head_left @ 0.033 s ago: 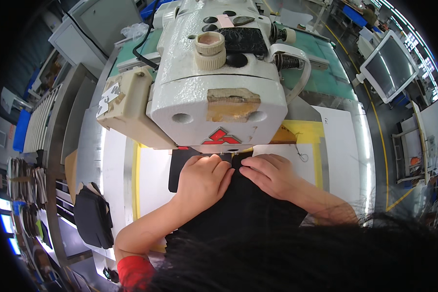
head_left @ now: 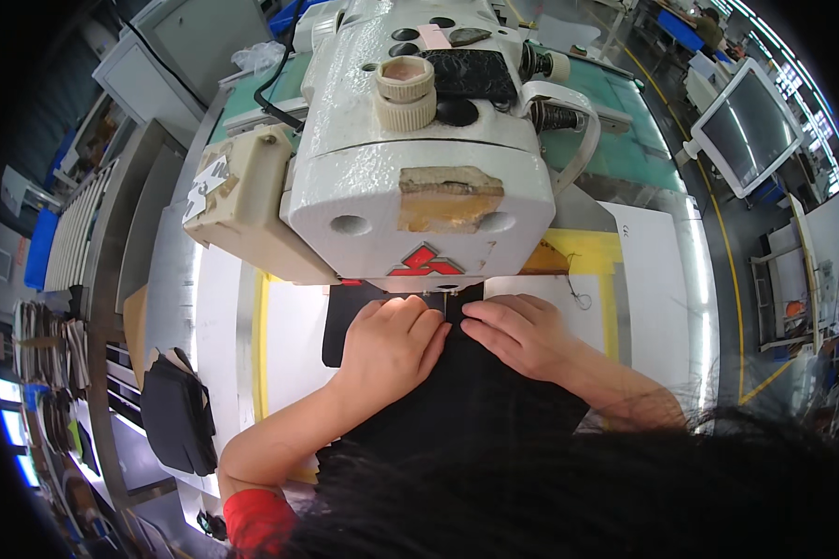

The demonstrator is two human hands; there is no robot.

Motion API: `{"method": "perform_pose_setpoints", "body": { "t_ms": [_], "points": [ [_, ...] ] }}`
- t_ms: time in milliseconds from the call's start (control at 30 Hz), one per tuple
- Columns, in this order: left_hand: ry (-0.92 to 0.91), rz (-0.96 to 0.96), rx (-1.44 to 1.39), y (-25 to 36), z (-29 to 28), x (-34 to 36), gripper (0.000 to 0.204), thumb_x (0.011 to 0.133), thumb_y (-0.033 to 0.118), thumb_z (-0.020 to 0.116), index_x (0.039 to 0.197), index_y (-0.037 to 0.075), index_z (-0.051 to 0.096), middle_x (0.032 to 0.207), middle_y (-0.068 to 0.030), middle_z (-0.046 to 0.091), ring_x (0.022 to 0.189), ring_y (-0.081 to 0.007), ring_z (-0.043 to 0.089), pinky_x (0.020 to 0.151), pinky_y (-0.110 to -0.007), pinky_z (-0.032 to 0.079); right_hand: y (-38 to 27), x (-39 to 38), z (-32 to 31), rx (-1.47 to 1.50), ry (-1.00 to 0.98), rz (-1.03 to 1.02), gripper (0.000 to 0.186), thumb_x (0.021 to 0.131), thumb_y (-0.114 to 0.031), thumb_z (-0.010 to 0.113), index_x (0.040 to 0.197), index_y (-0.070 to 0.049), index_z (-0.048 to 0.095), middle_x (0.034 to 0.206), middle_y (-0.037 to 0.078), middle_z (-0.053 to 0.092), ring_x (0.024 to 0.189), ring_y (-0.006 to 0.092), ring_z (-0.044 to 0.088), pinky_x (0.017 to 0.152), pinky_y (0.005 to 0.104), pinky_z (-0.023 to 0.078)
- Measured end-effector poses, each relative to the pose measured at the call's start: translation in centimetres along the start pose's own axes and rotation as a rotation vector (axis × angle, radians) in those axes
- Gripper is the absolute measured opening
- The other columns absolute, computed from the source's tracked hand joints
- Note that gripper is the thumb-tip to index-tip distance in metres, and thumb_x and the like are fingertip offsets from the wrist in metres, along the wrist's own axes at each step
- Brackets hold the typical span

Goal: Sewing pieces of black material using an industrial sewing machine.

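A black fabric piece [head_left: 471, 396] lies on the white sewing table [head_left: 294, 345], with its far edge under the head of a large white sewing machine [head_left: 419, 186]. My left hand [head_left: 391, 345] lies flat on the fabric just left of the needle area, fingers together. My right hand [head_left: 517, 331] presses the fabric from the right, its fingertips almost meeting those of the left hand. The needle itself is hidden below the machine head. My dark hair covers the lower part of the view.
A pile of black fabric pieces [head_left: 172, 410] sits at the table's left edge. A yellow tape border [head_left: 261, 345] marks the table top. A beige box [head_left: 238, 200] hangs on the machine's left side. A monitor [head_left: 746, 126] stands at the far right.
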State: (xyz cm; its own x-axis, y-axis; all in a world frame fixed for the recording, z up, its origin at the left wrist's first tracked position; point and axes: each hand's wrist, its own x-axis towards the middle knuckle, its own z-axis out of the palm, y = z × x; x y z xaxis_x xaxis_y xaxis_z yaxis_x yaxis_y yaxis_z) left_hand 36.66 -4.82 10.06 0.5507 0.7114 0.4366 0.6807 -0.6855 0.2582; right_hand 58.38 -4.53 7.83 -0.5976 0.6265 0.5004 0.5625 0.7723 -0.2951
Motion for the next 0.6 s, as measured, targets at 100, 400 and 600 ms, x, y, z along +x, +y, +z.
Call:
{"method": "perform_pose_setpoints", "body": {
  "t_ms": [100,400,600],
  "points": [
    [0.008,-0.006,-0.049,-0.4,0.8,-0.4,0.012,0.081,0.017,0.071,0.086,0.009,0.062,0.081,-0.0037,0.058,0.073,-0.0213,0.060,0.064,-0.033,0.048,1.1,-0.9,0.4,-0.045,0.037,-0.080,0.028,0.075,-0.011,0.068,0.103,-0.007,0.067,0.097,0.005,0.061,0.083,0.0217,0.063,0.074,0.0350,0.053],
    [-0.050,-0.036,-0.040,-0.3,1.5,-0.9,0.030,0.081,0.018,0.072,0.108,0.008,0.066,0.110,-0.0067,0.063,0.099,-0.0237,0.063,0.081,-0.036,0.050,0.9,0.1,0.9,-0.041,-0.081,0.026,0.030,0.074,-0.011,0.067,0.104,-0.004,0.066,0.101,0.006,0.060,0.097,0.0229,0.060,0.081,0.0343,0.052],
    [-0.093,-0.021,0.034,-0.1,2.2,-0.9,0.039,0.082,0.025,0.071,0.117,0.008,0.064,0.117,-0.0114,0.060,0.108,-0.0278,0.058,0.092,-0.039,0.045,0.7,0.1,1.2,-0.059,-0.083,0.061,0.029,0.077,-0.010,0.064,0.105,-0.003,0.066,0.105,0.007,0.060,0.101,0.0238,0.060,0.084,0.0344,0.052]
  ]
}}
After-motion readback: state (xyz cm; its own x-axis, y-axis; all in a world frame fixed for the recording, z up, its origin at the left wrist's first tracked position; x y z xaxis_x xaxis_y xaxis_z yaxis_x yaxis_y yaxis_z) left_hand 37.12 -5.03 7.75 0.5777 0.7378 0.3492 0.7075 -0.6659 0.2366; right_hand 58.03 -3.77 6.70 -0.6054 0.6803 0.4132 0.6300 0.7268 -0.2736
